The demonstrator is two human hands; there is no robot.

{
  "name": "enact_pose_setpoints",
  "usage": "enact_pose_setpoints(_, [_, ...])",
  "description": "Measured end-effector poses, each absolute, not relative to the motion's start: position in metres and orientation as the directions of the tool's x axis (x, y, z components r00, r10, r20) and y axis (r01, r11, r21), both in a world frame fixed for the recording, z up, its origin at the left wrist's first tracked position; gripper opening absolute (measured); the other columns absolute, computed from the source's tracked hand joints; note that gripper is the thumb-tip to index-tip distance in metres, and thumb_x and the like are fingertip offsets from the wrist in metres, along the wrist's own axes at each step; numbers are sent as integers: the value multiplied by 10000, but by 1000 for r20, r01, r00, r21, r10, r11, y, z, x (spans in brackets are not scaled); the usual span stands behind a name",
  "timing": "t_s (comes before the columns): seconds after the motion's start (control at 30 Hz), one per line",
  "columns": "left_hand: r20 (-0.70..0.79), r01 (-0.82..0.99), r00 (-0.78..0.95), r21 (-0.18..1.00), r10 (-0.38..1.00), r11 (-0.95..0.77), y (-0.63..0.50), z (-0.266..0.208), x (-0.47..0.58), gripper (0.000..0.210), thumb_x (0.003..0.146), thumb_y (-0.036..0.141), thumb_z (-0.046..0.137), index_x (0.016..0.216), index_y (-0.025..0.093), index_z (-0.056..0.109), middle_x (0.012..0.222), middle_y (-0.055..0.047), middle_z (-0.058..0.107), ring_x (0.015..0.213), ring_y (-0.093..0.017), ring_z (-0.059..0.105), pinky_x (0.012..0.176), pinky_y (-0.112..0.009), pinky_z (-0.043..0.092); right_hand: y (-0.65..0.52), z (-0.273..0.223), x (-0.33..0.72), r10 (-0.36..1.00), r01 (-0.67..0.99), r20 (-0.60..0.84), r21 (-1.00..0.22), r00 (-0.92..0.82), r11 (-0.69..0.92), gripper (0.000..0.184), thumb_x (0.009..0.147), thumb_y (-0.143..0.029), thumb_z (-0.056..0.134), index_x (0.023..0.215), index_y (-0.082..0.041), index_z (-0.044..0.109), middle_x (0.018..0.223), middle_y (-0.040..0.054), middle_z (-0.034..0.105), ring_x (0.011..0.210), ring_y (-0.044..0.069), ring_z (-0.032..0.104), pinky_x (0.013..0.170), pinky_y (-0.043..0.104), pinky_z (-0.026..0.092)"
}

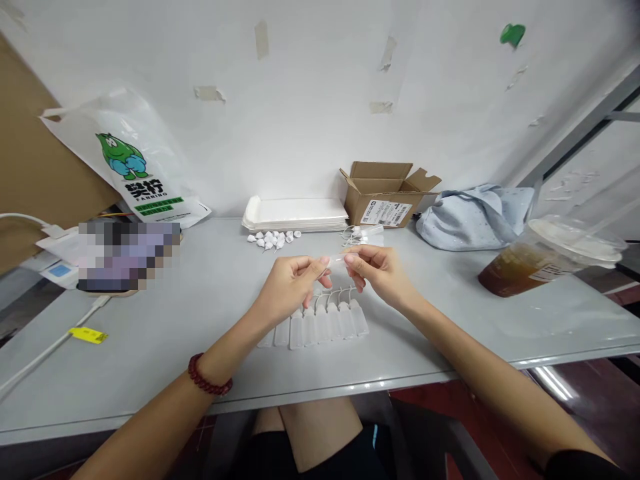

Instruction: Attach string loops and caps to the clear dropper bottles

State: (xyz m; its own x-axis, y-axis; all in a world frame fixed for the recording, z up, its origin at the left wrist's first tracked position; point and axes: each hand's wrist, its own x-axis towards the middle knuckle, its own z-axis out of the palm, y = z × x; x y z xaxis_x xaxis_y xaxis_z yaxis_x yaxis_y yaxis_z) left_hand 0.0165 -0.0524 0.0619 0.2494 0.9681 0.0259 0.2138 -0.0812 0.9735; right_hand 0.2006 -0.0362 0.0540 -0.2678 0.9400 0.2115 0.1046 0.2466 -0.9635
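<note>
My left hand (290,287) and my right hand (380,275) meet above the middle of the table. Each pinches one end of a small translucent plastic tube (337,259); the fingers partly cover it. Below them, a row of several flat translucent plastic bottles (323,327) lies side by side, some with thin pale loops at their tops. My left hand hides part of that row. Behind my hands sits a cluster of small white caps (273,239). Further right, more clear pieces with white loops (367,235) lie in a loose pile.
At the back stand a stack of white padded envelopes (300,212) and an open cardboard box (383,197). On the right are a blue cloth bag (473,220) and a tilted drink cup (520,260). A blurred phone (127,257), its cable and a printed plastic bag (130,147) occupy the left.
</note>
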Motion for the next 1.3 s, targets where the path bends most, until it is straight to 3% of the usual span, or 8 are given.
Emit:
enact_pose_setpoints(0.2, [-77, 104, 328, 994, 941, 45, -48, 56, 14, 415, 873, 449, 511, 614, 140, 609, 506, 20, 555, 348, -50, 377, 414, -221, 308, -37, 54, 202, 917, 204, 247, -925, -314, 320, 326, 831, -460, 588, 850, -138, 637, 492, -64, 464, 425, 70, 422, 447, 223, 368])
enact_pose_setpoints(0.37, [120, 190, 308, 964, 944, -185, -54, 60, 12, 443, 871, 410, 524, 507, 163, 578, 346, 64, 288, 409, -89, 381, 453, -223, 320, -41, 55, 202, 909, 187, 256, -926, -330, 329, 313, 840, -451, 578, 839, -141, 619, 475, -68, 450, 419, 73, 412, 441, 225, 341])
enact_pose_setpoints(0.57, [450, 393, 356, 723, 819, -568, -62, 63, 13, 337, 881, 278, 498, 578, 161, 588, 464, 49, 396, 446, -77, 344, 462, -235, 277, -43, 57, 201, 931, 55, 162, -980, -328, 190, 343, 791, -495, 621, 729, -159, 583, 495, -66, 423, 406, 73, 402, 409, 233, 350])
enact_pose_setpoints(0.7, [499, 462, 428, 596, 753, -657, -57, 57, 12, 383, 873, 245, 493, 497, 174, 470, 455, 52, 359, 457, -84, 292, 483, -249, 268, -37, 52, 202, 923, 11, 2, -1000, -386, 7, 372, 757, -510, 654, 673, -161, 557, 507, -73, 379, 398, 64, 364, 368, 225, 343])
enact_pose_setpoints(0.83, [447, 484, 453, 604, 771, -634, -49, 54, 9, 358, 870, 269, 506, 525, 173, 519, 472, 41, 437, 471, -90, 355, 503, -241, 301, -33, 50, 203, 926, 113, 10, -992, -378, 57, 358, 783, -490, 640, 675, -154, 577, 504, -54, 448, 415, 73, 421, 419, 233, 371])
enact_pose_setpoints(0.97, [470, 571, 314, 600, 825, -560, -33, 53, -5, 300, 892, 323, 489, 675, 166, 625, 630, 1, 598, 567, -111, 479, 584, -232, 374, -27, 52, 207, 962, 117, 106, -983, -253, 139, 351, 773, -502, 644, 734, -155, 608, 608, -19, 538, 479, 83, 465, 474, 244, 413])
enact_pose_setpoints(1.17, [425, 877, 115, 380, 898, -293, 3, 36, -43, 266, 882, 233, 440, 983, 154, 673, 1019, -87, 674, 751, -184, 603, 732, -301, 443, -6, 53, 226, 981, 169, 189, -969, 36, 180, 342, 744, -471, 678, 859, -150, 651, 672, 17, 604, 512, 93, 484, 486, 246, 419])
enact_pose_setpoints(1.3, [367, 899, 166, 324, 915, -293, 18, 25, -55, 307, 867, 193, 434, 1076, 143, 654, 1158, -98, 643, 894, -223, 627, 818, -330, 467, 4, 56, 239, 974, 235, 196, -958, 114, 165, 332, 746, -438, 674, 894, -141, 657, 701, 43, 631, 547, 111, 510, 492, 250, 435])
